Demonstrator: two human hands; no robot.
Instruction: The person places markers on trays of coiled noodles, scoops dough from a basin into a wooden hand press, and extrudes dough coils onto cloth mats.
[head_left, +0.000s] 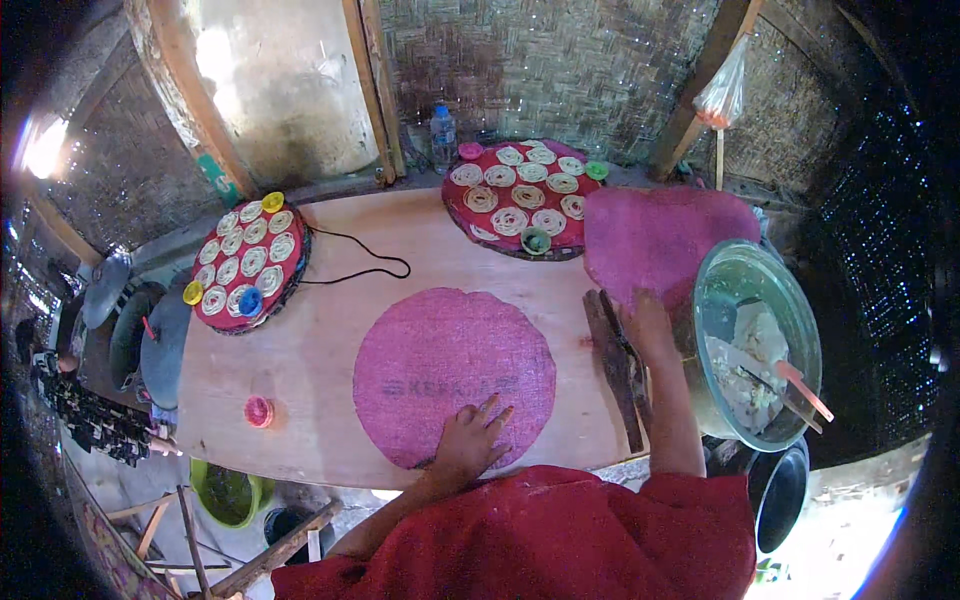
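A round pink cloth (pixel 455 350) lies flat on the pale wooden table (pixel 290 390) before me. My left hand (pixel 472 440) rests open on its near edge, fingers spread. To the right, a second pink cloth (pixel 655 240) with an uneven outline lies at the table's far right. My right hand (pixel 648 318) is at that cloth's near edge, its fingers closed on it; the fingertips are partly hidden. Close to my right forearm are dark wooden sticks (pixel 617 370). A large green basin (pixel 708 385) holding whitish dough-like stuff and an orange-handled tool (pixel 800 388) stands at right.
Two round red trays (pixel 212 248) (pixel 462 205) with pale coiled strands and small coloured cups are at the back. A black cord (pixel 355 255) trails from the left one. A pink cup (pixel 258 411) stands front left, a water bottle (pixel 443 138) behind. Below left is a green tub (pixel 225 500).
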